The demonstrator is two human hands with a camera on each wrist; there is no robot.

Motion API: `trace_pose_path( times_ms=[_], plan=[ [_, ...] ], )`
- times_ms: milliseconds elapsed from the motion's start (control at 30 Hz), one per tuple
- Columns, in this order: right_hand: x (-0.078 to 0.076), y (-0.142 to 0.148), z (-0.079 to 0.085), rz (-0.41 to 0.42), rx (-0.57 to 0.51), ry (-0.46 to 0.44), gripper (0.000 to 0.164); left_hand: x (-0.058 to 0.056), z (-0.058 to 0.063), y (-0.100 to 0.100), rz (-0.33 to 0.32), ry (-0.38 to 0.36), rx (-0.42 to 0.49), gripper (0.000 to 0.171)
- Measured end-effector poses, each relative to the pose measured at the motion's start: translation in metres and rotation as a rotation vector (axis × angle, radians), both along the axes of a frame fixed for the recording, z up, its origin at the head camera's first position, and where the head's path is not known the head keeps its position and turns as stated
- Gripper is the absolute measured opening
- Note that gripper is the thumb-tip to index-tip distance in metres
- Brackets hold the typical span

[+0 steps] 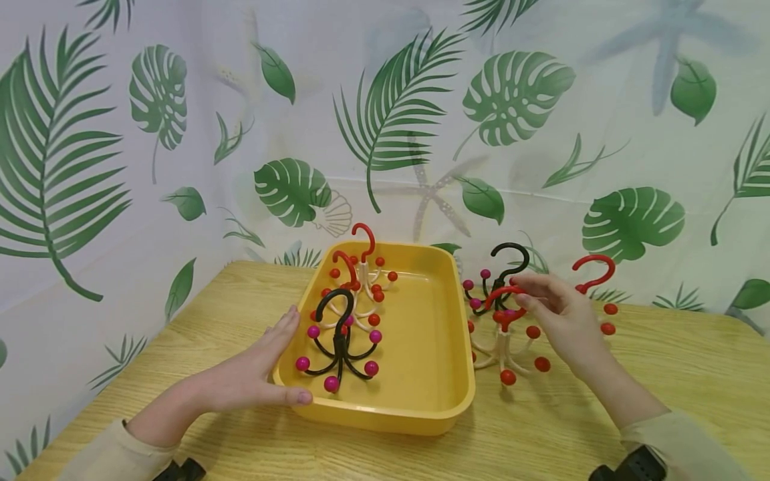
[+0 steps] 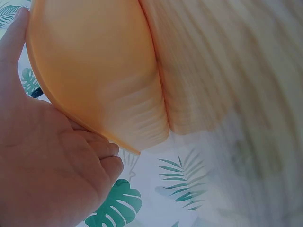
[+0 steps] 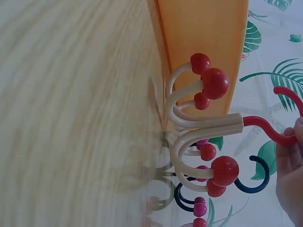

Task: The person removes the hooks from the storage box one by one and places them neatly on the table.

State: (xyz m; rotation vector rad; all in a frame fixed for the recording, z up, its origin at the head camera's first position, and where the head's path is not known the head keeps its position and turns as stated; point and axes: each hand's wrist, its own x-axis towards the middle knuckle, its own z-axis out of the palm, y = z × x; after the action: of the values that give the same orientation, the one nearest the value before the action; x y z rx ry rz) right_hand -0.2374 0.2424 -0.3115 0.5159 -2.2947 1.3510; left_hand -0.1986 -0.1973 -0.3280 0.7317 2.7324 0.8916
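My left hand [image 1: 259, 367] holds the near-left corner of the yellow tray [image 1: 415, 422], thumb on the front rim, fingers along the left rim. My right hand [image 1: 562, 321] pinches the red hook of a cream multi-arm hanger [image 3: 220, 124] with red ball tips. It hangs upright beside the tray's right wall, seemingly just off the table. Inside the tray, along its left side, a black hanger [image 1: 339, 344] with magenta balls stands in front of two red-hooked cream hangers [image 1: 363, 267], which partly overlap.
Behind the right hand stand another black hanger [image 1: 511, 247] with magenta balls and another red-hooked hanger [image 1: 595, 260], partly hidden by the hand. Tray and hangers share a wooden table [image 1: 210, 327]. A leaf-patterned curtain [image 1: 397, 100] closes off the back and left.
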Motion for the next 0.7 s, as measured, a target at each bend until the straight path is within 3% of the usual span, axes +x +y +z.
trace_pose_path(
  times_ms=[700],
  plan=[
    [-0.003, 0.015, -0.008, -0.058, 0.036, 0.063, 0.029, 0.001, 0.001, 0.001, -0.012, -0.006, 0.004, 0.111]
  ],
)
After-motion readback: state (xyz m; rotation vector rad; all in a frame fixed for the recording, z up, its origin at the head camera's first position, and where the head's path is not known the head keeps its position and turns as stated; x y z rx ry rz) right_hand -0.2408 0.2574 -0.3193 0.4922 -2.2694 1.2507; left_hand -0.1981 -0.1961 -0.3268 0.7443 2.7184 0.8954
